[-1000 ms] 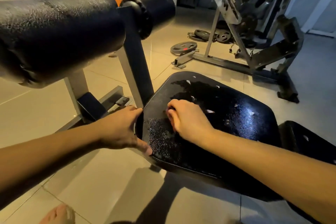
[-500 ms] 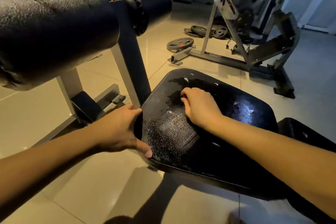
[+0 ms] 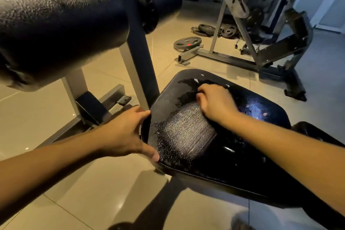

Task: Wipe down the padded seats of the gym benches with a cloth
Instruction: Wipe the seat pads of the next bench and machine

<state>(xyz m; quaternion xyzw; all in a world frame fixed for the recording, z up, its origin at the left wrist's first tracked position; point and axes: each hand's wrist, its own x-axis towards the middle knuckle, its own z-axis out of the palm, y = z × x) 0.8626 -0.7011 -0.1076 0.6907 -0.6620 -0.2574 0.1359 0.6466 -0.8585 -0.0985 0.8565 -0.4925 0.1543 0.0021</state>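
A person leans over a black padded seat in a dim gym, both bare forearms reaching in from the near edge of the view. The left hand grips the seat's left edge, fingers wrapped over the side and thumb lying on top at the near left corner. The right hand presses knuckles-up on the pad toward its far left corner, fingers curled under. No cloth shows beneath them, so whether that hand holds anything cannot be told. Between the two hands a pale, streaked patch marks the cracked upholstery, and a darker irregular blotch lies along the far edge just beyond the right fingertips. A thick black roller pad fills the upper left, with a second roller behind it on a dark upright post that stands just beside the seat's left edge. Another black pad sits off the seat's right edge. Weight plates lie on the beige tiled floor near a steel machine frame.
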